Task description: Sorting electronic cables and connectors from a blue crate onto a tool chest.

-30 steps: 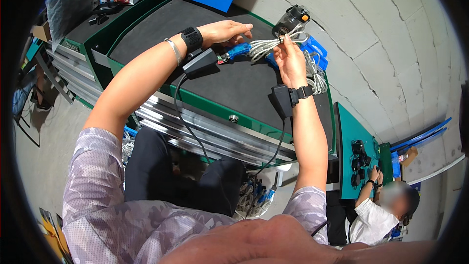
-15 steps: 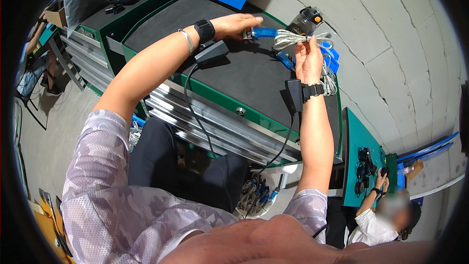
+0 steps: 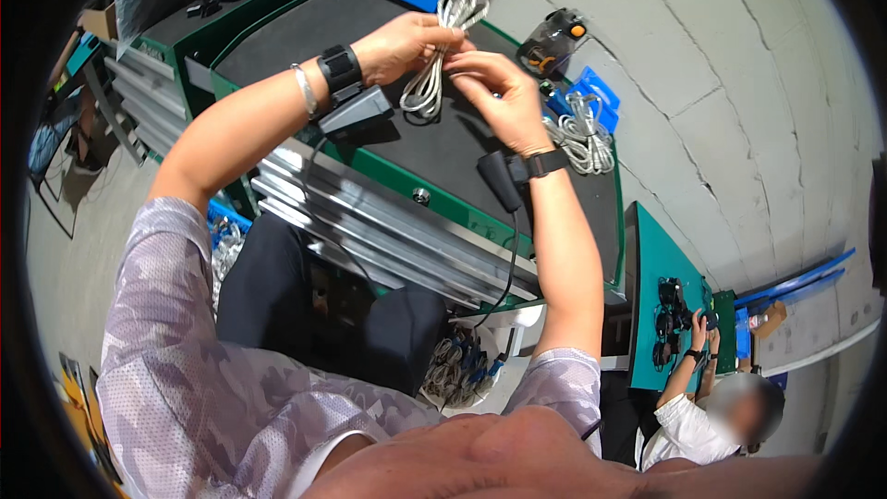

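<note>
A clear-jacketed silver cable (image 3: 459,9), coiled into a bundle with loops at both ends, is held upright above the dark mat. My left hand (image 3: 407,46) grips it around the middle. The fingers of my right hand (image 3: 504,97) are pinched against that same middle from the right; any tie between them is hidden. The bundle's blue plugs do not show. A second coiled cable (image 3: 584,134) with a blue plug rests on the mat to the right, beside a bright blue plastic piece (image 3: 596,97).
The dark mat (image 3: 305,32) tops a green drawer cabinet against a block wall. A clear bottle (image 3: 550,42) stands at the back. Below, a white container (image 3: 462,370) holds several cables. At right, a co-worker's hands (image 3: 704,333) are at a green table with black items.
The coiled cable has moved left and turned from lying sideways to upright. My left hand has left the blue plug and holds the bundle; my right hand has shifted left to its middle.
</note>
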`<state>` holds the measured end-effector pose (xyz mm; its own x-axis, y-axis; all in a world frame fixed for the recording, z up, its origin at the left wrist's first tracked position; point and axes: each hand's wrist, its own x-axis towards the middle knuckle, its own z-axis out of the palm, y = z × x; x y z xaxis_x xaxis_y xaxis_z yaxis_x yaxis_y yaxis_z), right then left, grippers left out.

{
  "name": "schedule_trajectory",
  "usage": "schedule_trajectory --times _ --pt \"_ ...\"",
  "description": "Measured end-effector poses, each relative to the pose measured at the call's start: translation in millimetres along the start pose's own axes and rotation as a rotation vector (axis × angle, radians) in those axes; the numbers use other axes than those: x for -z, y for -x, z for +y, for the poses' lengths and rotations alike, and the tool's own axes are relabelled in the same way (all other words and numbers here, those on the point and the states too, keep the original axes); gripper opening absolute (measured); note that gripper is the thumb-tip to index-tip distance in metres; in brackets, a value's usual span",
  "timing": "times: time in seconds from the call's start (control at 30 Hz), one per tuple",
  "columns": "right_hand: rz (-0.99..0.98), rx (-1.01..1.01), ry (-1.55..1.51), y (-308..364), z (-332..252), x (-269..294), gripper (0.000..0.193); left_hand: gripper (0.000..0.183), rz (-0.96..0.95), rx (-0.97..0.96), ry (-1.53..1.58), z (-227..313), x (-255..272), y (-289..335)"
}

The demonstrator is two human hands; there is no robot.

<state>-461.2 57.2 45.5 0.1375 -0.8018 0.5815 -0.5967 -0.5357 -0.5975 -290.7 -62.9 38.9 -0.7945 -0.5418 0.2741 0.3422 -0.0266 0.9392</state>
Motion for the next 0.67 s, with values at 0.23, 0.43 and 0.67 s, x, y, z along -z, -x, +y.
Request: schedule_trajectory --times 0.23,0.43,0.67 --pt "0.006 -0.327 0.518 5 60 35 0.045 0.028 0.338 -0.337 -0.306 58 51 138" --pt "-0.207 -0.379 0.423 3 86 46 0.047 0.027 0.852 -0.246 -0.225 40 157 321" --pt "-0.190 -0.481 0.308 7 104 55 0.046 0.020 1.281 0.611 -0.281 -111 256 552"
